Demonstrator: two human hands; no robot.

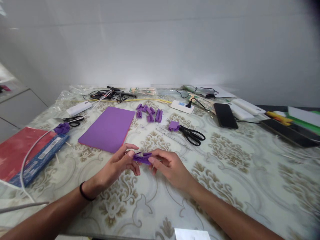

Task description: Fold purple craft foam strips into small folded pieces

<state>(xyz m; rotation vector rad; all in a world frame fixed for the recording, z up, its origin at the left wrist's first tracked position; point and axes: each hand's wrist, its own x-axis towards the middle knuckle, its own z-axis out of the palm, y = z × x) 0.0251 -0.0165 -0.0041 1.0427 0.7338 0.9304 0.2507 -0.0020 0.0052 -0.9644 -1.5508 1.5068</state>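
Observation:
A small folded strip of purple paper [142,158] is held just above the patterned tablecloth, one end in each hand. My left hand [122,161] pinches its left end between thumb and fingers. At the other end, my right hand [168,164] grips it the same way. Several folded purple paper pieces [150,114] lie in a cluster beyond my hands. To their left rests a stack of purple paper sheets [108,128] with a red edge showing underneath. Black-handled scissors [192,134] lie to the right, their blades partly under purple paper squares [173,126].
A clear ruler [173,138] lies near the scissors. At the left are a red and blue paper pack [32,155], crumpled purple paper [62,128] and another pair of scissors [73,120]. A power strip [182,106], phone [225,115] and tangled cables [112,94] sit farther back.

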